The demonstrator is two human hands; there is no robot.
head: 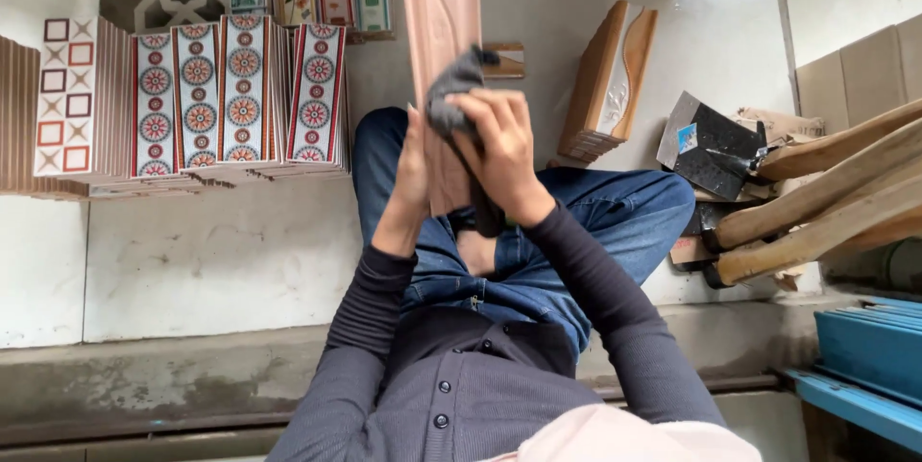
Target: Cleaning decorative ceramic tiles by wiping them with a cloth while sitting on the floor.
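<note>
Head view: the tile (pixel 440 49), a long pinkish-brown strip with a wavy relief, stands upright above the lap. The left hand (pixel 413 169) braces the tile's left edge, fingers together and flat along it, wrist bent upward. The right hand (pixel 499 150) lies across the tile's face, fingers curled and clamped on a dark grey cloth (pixel 451 97) pressed against the tile. Both forearms rise from the body in ribbed dark sleeves. Left of the tile stand stacks of patterned tiles (pixel 240 87), glossy, with round red-and-blue motifs. Right of the tile leans a brown-and-white tile stack (pixel 610 78).
</note>
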